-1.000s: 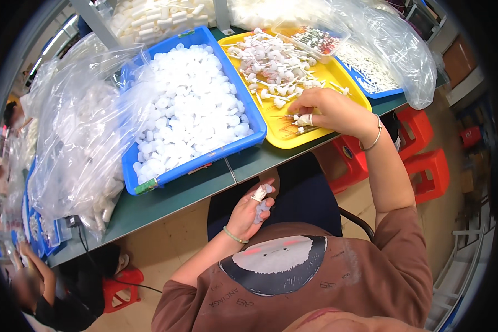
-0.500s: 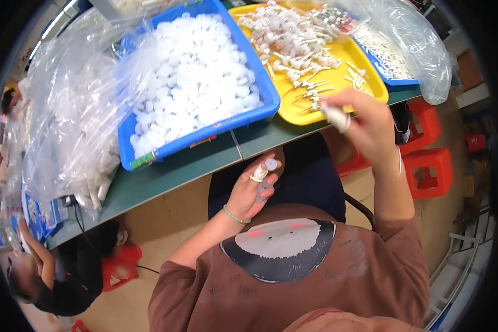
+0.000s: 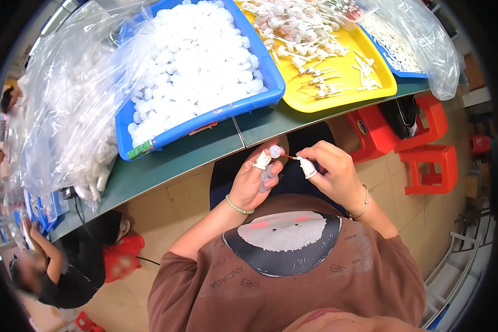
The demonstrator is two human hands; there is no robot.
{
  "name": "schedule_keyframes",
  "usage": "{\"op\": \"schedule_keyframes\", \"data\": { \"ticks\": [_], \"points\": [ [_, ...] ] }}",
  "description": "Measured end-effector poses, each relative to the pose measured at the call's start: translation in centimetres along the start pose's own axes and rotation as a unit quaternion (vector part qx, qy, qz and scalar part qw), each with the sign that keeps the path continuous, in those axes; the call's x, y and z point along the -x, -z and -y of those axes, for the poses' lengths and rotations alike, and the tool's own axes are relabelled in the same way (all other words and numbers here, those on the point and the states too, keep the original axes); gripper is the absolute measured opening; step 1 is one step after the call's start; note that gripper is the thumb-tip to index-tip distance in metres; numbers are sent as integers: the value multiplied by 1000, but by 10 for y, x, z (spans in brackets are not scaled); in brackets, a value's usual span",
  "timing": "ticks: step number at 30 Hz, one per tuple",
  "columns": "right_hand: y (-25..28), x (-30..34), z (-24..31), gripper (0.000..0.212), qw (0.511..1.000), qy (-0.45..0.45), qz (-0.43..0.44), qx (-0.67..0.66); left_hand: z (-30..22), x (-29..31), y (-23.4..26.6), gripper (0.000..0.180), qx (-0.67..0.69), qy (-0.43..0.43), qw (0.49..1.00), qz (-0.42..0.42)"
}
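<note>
My left hand (image 3: 248, 185) pinches a round translucent cap (image 3: 275, 151) between thumb and forefinger, and further caps (image 3: 267, 177) are tucked in its curled fingers. A white wrap covers its thumb. Just to the right, my right hand (image 3: 337, 172), also with a white-wrapped thumb, pinches a small piece with a thin reddish wire (image 3: 290, 157). The wire's tip is close to the cap; whether it touches is too small to tell. Both hands are held before my body, below the table edge. A blue tray (image 3: 216, 126) heaped with whitish caps stands beyond them.
A yellow tray (image 3: 365, 51) holds capped sticks, wired pieces and short white sticks. Behind it, another blue tray (image 3: 409, 73) holds white sticks. Plastic bags (image 3: 66, 105) lie left on the green table (image 3: 171, 171). Red stools (image 3: 434, 166) stand right. Another person (image 3: 66, 276) sits far left.
My right hand has come down from the yellow tray's front edge to beside my left hand, bringing the wired piece. My left hand still holds the caps.
</note>
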State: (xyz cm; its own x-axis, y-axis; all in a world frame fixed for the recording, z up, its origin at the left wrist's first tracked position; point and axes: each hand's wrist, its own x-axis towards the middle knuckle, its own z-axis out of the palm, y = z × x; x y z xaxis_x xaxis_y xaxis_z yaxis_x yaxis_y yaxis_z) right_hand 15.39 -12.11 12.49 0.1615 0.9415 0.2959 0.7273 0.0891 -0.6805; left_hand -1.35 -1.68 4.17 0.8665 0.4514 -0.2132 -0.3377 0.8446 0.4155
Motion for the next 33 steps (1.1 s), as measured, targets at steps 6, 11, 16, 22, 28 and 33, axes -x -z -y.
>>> {"op": "schedule_keyframes", "data": {
  "ticks": [6, 11, 16, 22, 28, 33],
  "points": [
    [-5, 2, -1, 19, 999, -17, 9, -47, 3, -3, 12, 31, 46, 17, 999, -21],
    [-16, 3, -4, 21, 997, -57, -22, -40, 4, -2, 16, 27, 79, 34, 996, -25],
    [-21, 2, -8, 22, 999, -10, -41, 4, 2, -3, 15, 27, 79, 30, 996, -20],
    [-22, 4, -12, 24, 999, 15, -27, 35, 3, -3, 13, 32, 55, 18, 997, -51],
    [-22, 2, -10, 25, 998, 17, -45, 39, 0, -1, 1, 36, -17, 1, 997, -71],
    [-26, -4, -6, 25, 1000, 5, -15, -2, 2, -3, -3, 35, -76, 0, 993, -87]
  ]
}}
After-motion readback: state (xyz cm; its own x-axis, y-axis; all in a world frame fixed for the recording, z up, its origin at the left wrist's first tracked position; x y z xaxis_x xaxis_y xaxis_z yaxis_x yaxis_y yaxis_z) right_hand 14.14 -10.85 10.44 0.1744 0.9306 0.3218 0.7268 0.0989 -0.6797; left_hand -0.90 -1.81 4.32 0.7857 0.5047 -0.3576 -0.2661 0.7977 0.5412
